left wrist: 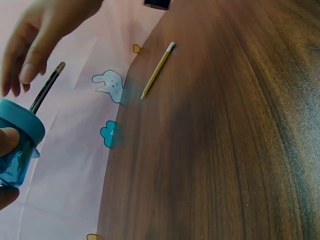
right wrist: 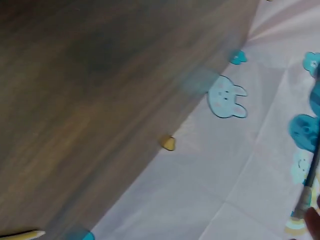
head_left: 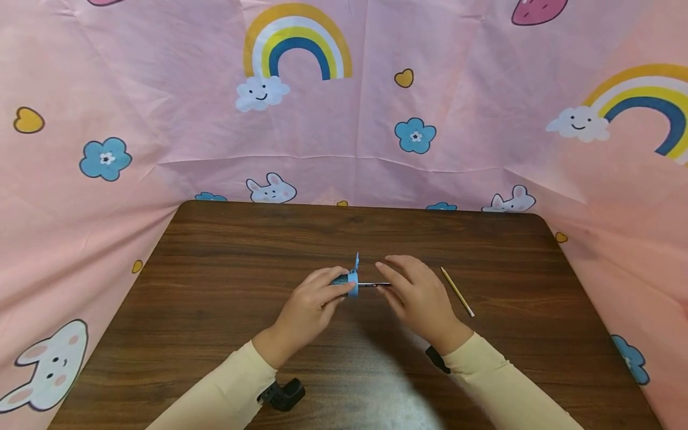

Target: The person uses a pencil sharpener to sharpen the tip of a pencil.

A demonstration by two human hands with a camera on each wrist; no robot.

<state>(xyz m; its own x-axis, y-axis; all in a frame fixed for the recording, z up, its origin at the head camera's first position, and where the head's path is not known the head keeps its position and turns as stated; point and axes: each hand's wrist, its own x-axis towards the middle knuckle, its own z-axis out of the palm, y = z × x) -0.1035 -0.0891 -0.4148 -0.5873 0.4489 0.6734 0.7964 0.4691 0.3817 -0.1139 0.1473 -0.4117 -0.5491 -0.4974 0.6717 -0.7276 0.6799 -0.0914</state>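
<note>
My left hand [head_left: 309, 295] grips a small blue pencil sharpener [head_left: 352, 285], with fingers and thumb around its clear body. The sharpener's round flip lid [head_left: 357, 261] stands up from its rim. A dark pencil [head_left: 368, 285] sticks out of the opening, pointing right. Around the pencil's free end hovers my right hand [head_left: 421, 292], its fingers spread and loosely extended. In the left wrist view the pencil [left wrist: 47, 87] shows its whole outer length, and the right hand [left wrist: 55, 25] stands apart from it. The right wrist view catches only a fingertip beside the pencil end [right wrist: 302, 202].
A yellow pencil [head_left: 457, 291] with a white end lies on the dark wooden table [head_left: 242, 239], right of my right hand. Pink printed cloth [head_left: 344, 119] hangs behind the table and along its sides. Each wrist wears a black strap device [head_left: 283, 394].
</note>
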